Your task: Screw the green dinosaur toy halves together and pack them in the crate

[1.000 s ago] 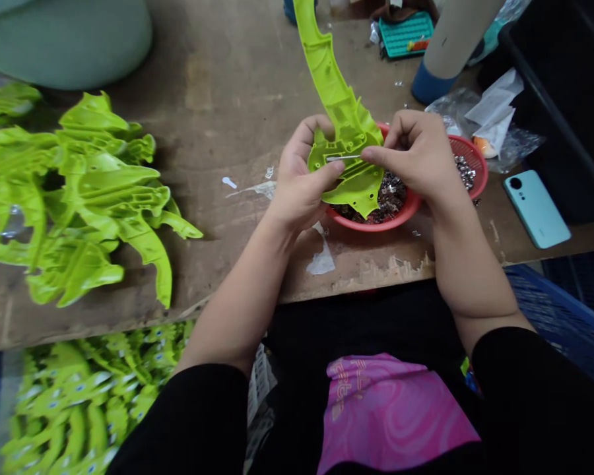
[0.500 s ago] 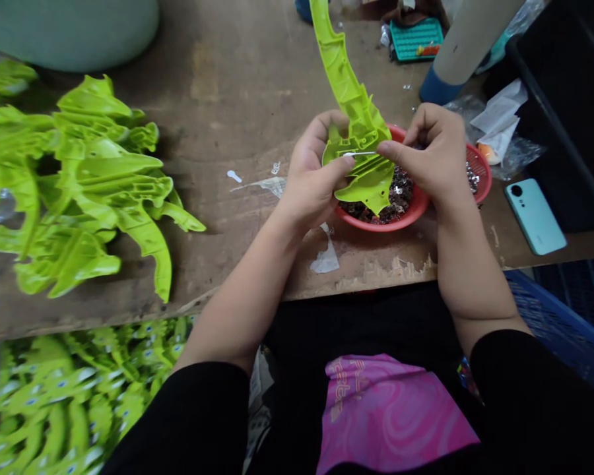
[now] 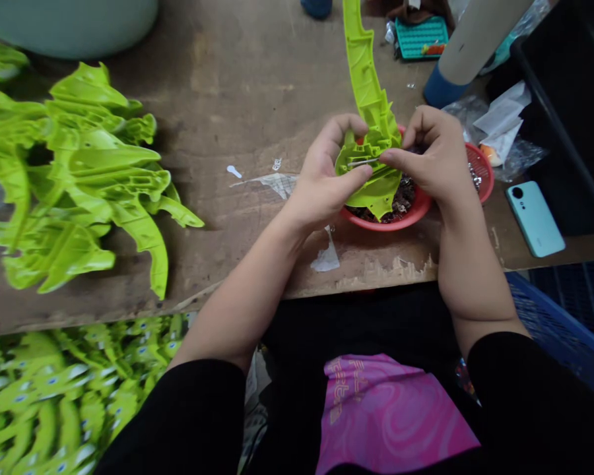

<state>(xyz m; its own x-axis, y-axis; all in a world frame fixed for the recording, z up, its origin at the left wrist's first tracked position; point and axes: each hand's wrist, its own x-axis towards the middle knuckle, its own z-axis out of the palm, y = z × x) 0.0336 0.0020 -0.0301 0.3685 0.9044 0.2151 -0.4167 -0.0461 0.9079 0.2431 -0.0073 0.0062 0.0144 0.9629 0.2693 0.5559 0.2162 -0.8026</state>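
Observation:
My left hand grips a lime-green plastic shell half by its wide lower end, thumb across the ribbed inner face. The shell's long curved arm points away from me. Between the thumb and fingers of my right hand is one end of a thin metal rod, which lies against the inside of the shell. Right below sits a red plastic basket filled with small dark and shiny bits, partly covered by the shell and my hands.
Several matching green shells are piled at the left, more below the table edge. A second red basket, a phone, a pale post, a black bin and a teal tray stand rightward.
The shell and my left hand have shifted slightly right, and the shell's long arm stands more upright. The rod has tilted a little, its left end now lower.

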